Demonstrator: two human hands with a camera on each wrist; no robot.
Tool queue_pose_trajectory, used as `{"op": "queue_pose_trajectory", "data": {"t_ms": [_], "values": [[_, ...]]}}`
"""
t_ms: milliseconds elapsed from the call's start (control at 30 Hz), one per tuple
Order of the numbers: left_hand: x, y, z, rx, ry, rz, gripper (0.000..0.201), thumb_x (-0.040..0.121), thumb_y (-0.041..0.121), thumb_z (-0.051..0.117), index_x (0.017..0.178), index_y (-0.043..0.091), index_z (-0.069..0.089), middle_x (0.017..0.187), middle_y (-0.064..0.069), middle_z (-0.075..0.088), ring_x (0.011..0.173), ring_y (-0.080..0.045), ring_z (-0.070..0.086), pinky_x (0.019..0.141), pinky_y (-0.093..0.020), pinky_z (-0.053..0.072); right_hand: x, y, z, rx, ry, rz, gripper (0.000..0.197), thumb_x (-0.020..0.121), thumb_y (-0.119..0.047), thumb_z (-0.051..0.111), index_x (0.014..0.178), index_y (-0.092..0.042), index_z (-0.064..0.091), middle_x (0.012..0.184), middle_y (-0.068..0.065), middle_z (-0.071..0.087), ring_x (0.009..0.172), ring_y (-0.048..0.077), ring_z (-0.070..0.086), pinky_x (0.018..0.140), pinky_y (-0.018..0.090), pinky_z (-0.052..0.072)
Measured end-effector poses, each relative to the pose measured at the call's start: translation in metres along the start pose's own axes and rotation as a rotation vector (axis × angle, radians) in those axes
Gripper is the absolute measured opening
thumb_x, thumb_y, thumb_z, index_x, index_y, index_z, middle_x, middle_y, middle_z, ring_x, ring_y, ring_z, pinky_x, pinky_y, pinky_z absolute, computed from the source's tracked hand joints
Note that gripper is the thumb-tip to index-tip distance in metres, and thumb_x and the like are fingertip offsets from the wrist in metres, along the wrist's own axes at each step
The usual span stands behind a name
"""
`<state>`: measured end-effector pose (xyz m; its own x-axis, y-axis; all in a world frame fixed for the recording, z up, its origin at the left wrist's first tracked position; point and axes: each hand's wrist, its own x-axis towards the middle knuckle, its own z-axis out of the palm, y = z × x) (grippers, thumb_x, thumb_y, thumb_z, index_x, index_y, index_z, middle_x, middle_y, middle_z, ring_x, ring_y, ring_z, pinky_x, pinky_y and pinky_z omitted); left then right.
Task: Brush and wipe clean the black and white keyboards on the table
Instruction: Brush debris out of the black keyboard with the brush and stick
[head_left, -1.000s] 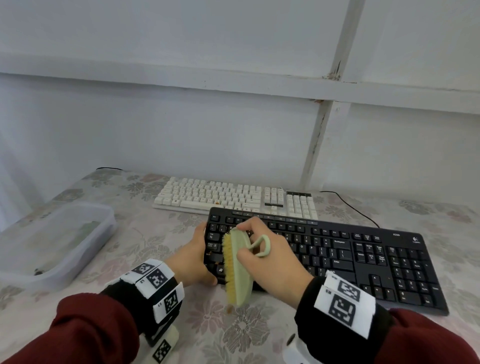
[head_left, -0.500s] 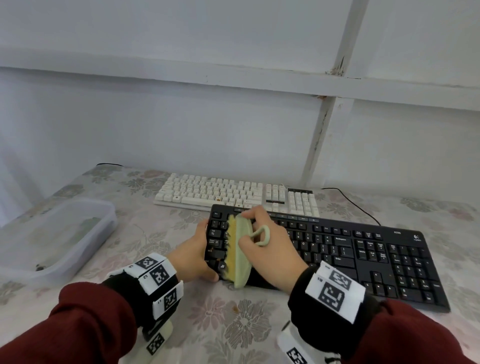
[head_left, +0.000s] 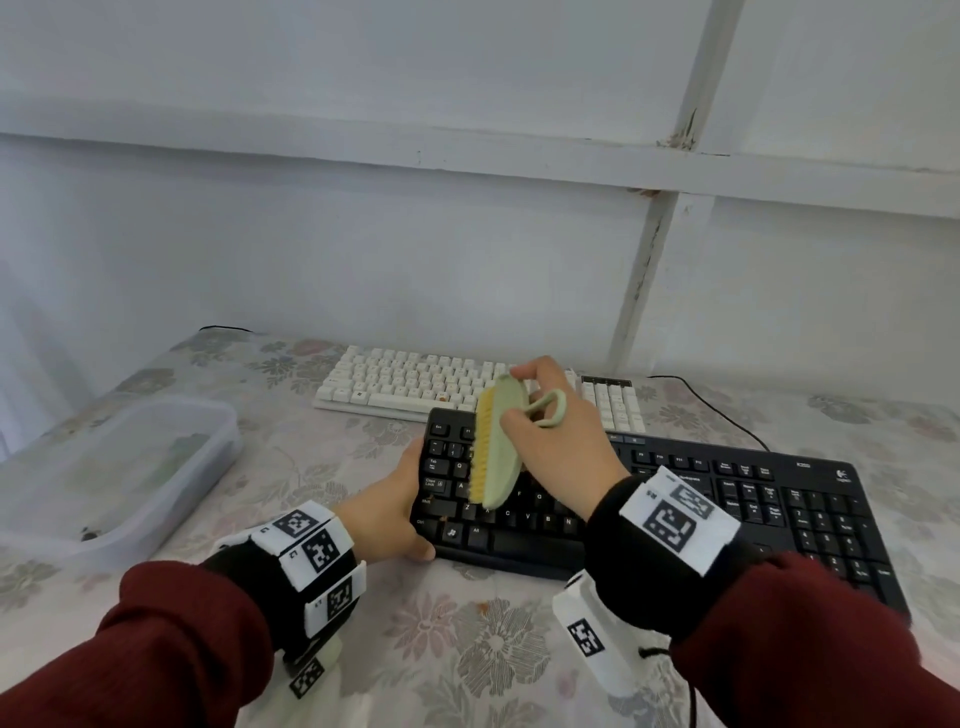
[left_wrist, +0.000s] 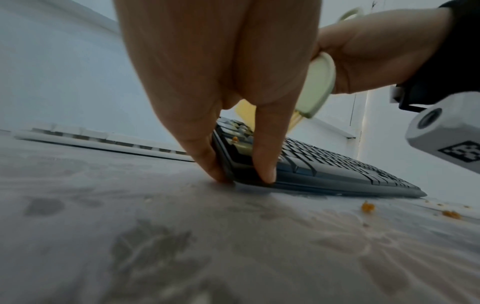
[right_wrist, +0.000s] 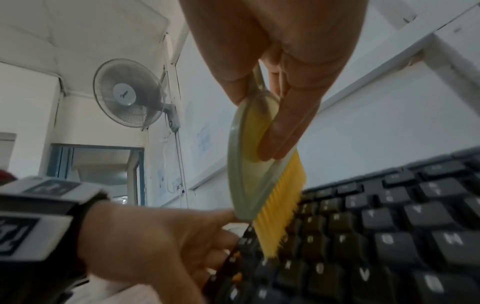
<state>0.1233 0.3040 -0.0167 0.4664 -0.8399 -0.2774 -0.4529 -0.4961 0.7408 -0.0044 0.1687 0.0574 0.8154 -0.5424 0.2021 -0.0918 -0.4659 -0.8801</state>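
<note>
Black keyboard (head_left: 649, 499) lies on the floral tablecloth (head_left: 457, 654), nearest me, angled slightly, its left end at centre of the head view. White keyboard (head_left: 441, 387) sits just behind it, near the wall, the two close at the black one's top-left corner; I cannot tell whether they touch.

My right hand (head_left: 558, 441) grips the pale green scrub brush (head_left: 500, 447) by its back, fingers curled around the body, thumb on the near side; the loop handle (head_left: 550, 410) sticks out beside my knuckles. Brush is tilted up on edge, yellow bristles (right_wrist: 281, 207) facing left. In the right wrist view the lower bristle tips reach the left-side keys; the upper end of the brush is raised over the keyboard's back edge. Wrist is raised above the keys, forearm coming in from lower right.

My left hand (head_left: 395, 512) clamps the black keyboard's left end: in the left wrist view one fingertip (left_wrist: 213, 164) presses the end edge and another sits on the front corner, both down at the cloth. So it is grasping the keyboard edge.

Orange crumbs (left_wrist: 367, 206) lie on the cloth just in front of the keyboard, and a few sit on its left edge. A clear plastic tub (head_left: 119, 467) stands well apart at left. A wall fan (right_wrist: 130, 94) shows in the right wrist view.
</note>
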Motion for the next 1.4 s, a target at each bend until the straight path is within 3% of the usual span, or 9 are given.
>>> {"op": "queue_pose_trajectory", "data": {"t_ms": [200, 400, 567, 733, 833, 1000, 1233, 1333, 1400], "values": [[0.001, 0.003, 0.001, -0.018, 0.029, -0.022, 0.112, 0.071, -0.002, 0.073, 0.144, 0.028, -0.007, 0.103, 0.015, 0.051, 0.090, -0.001, 0.053, 0.072, -0.012, 0.041, -0.016, 0.005, 0.008, -0.037, -0.070, -0.026, 0.030, 0.090, -0.012, 0.047, 0.114, -0.029, 0.043, 0.076, 0.003, 0.057, 0.052, 0.005, 0.046, 0.047, 0.013, 0.038], [0.002, 0.003, 0.001, -0.022, 0.042, -0.052, 0.116, 0.069, 0.000, 0.075, 0.145, 0.027, -0.007, 0.115, 0.006, 0.054, 0.104, -0.013, 0.054, 0.089, -0.024, 0.041, 0.000, 0.000, 0.014, -0.015, 0.002, -0.062, 0.031, 0.090, -0.012, 0.046, 0.117, -0.027, 0.042, 0.078, 0.003, 0.059, 0.056, 0.009, 0.051, 0.046, 0.015, 0.042], [0.000, 0.003, 0.001, -0.008, 0.044, -0.036, 0.113, 0.070, 0.003, 0.075, 0.144, 0.027, -0.007, 0.105, 0.006, 0.054, 0.091, -0.005, 0.055, 0.073, -0.017, 0.042, -0.013, 0.008, 0.026, -0.085, -0.120, -0.030, 0.027, 0.090, -0.011, 0.046, 0.113, -0.024, 0.041, 0.068, -0.002, 0.050, 0.043, -0.001, 0.043, 0.043, 0.010, 0.034], [0.002, 0.002, 0.001, 0.002, 0.035, -0.027, 0.112, 0.069, 0.001, 0.075, 0.144, 0.024, -0.006, 0.095, 0.009, 0.053, 0.081, -0.001, 0.054, 0.067, -0.015, 0.043, -0.025, 0.003, 0.022, -0.064, -0.239, 0.024, 0.025, 0.089, -0.012, 0.048, 0.111, -0.023, 0.045, 0.077, 0.000, 0.054, 0.057, 0.006, 0.046, 0.052, 0.015, 0.042], [0.002, 0.002, 0.000, 0.006, 0.029, -0.028, 0.115, 0.069, 0.002, 0.075, 0.144, 0.025, -0.009, 0.101, 0.009, 0.053, 0.086, -0.003, 0.054, 0.073, -0.018, 0.043, -0.017, -0.004, 0.013, 0.013, -0.156, 0.031, 0.025, 0.088, -0.010, 0.048, 0.109, -0.023, 0.048, 0.090, 0.014, 0.061, 0.066, 0.015, 0.052, 0.057, 0.027, 0.049], [0.001, 0.003, -0.001, -0.010, 0.019, -0.039, 0.116, 0.071, 0.001, 0.075, 0.145, 0.027, -0.010, 0.107, 0.010, 0.051, 0.100, -0.011, 0.052, 0.086, -0.022, 0.039, 0.002, -0.004, 0.014, 0.039, -0.022, 0.002, 0.026, 0.090, -0.010, 0.047, 0.113, -0.023, 0.045, 0.083, 0.010, 0.060, 0.058, 0.013, 0.050, 0.045, 0.016, 0.041], [0.005, -0.001, 0.000, -0.063, 0.017, -0.019, 0.114, 0.068, -0.002, 0.075, 0.144, 0.027, -0.005, 0.091, 0.011, 0.051, 0.079, -0.003, 0.054, 0.075, -0.023, 0.048, -0.021, 0.006, 0.025, -0.080, -0.201, 0.038, 0.022, 0.090, -0.011, 0.047, 0.110, -0.018, 0.044, 0.071, -0.005, 0.049, 0.050, 0.000, 0.046, 0.048, 0.012, 0.040], [0.004, -0.001, -0.001, -0.029, 0.020, -0.009, 0.113, 0.069, -0.002, 0.074, 0.143, 0.027, -0.006, 0.089, 0.011, 0.053, 0.076, 0.000, 0.054, 0.064, -0.013, 0.044, -0.027, 0.000, 0.019, -0.097, -0.287, 0.092, 0.023, 0.089, -0.013, 0.050, 0.111, -0.019, 0.047, 0.075, -0.003, 0.052, 0.058, 0.007, 0.049, 0.053, 0.019, 0.047], [0.003, 0.000, -0.001, -0.015, 0.014, -0.001, 0.113, 0.071, -0.001, 0.073, 0.144, 0.026, -0.009, 0.094, 0.013, 0.052, 0.079, 0.001, 0.053, 0.062, -0.008, 0.040, -0.020, -0.006, 0.013, -0.047, -0.237, 0.094, 0.024, 0.087, -0.013, 0.051, 0.110, -0.020, 0.049, 0.086, 0.003, 0.059, 0.069, 0.016, 0.059, 0.061, 0.027, 0.056]]}}
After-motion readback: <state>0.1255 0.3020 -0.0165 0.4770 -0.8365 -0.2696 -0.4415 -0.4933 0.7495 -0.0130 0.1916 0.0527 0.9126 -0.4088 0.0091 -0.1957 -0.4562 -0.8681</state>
